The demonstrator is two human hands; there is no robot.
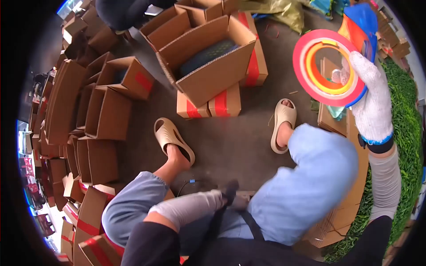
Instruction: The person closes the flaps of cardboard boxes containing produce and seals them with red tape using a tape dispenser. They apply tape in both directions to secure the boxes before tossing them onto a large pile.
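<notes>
My right hand point(367, 84), in a white knit glove, is raised at the right. Its fingers are wrapped round a tape dispenser point(363, 22) with blue and orange parts, which carries a large roll of red tape point(306, 82) with a yellow and orange core. Down at my lap is my left hand point(241, 201), small and blurred, its fingers not distinguishable. In front of me an open cardboard box point(222, 75) sits tilted on taped boxes point(226, 103); a dark patterned item point(208, 55) lies inside it.
Many open cardboard boxes point(108, 113) crowd the left side. Flat cardboard point(350, 208) lies beside my right leg, bordered by green artificial grass point(401, 119). A person in dark clothing point(122, 13) is at the top left. Plastic sacks point(282, 13) lie at the back.
</notes>
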